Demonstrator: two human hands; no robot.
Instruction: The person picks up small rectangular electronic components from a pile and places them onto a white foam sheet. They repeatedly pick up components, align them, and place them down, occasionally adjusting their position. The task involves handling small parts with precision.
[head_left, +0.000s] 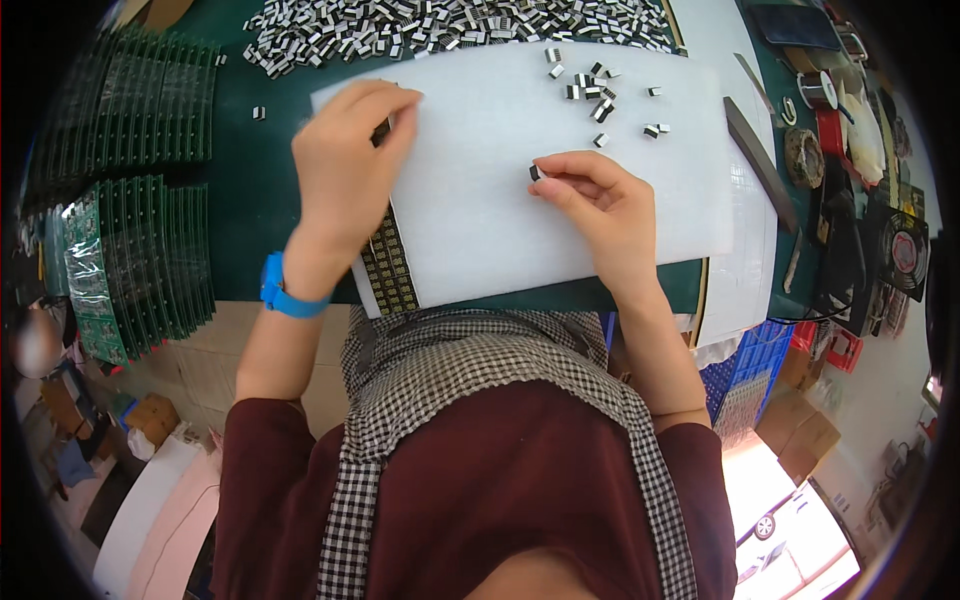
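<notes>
Between the thumb and fingertips of my right hand (605,200) is a small black-and-silver connector (535,173), held just above a white foam sheet (480,200). My left hand (350,165) is over the sheet's left edge, its thumb and forefinger closed together; anything between them is too small or hidden to make out. Beneath that hand runs a dark panel of small circuit boards (390,262) with yellowish markings, its upper part mostly covered. Several loose connectors (598,92) lie scattered on the sheet, beyond my right hand.
A big heap of similar connectors (450,28) spreads along the far side of the green mat (250,200). Upright rows of green circuit boards (130,260) stand at left. A dark flat bar (758,160), a solder spool (815,90) and a small fan (905,252) are on the right.
</notes>
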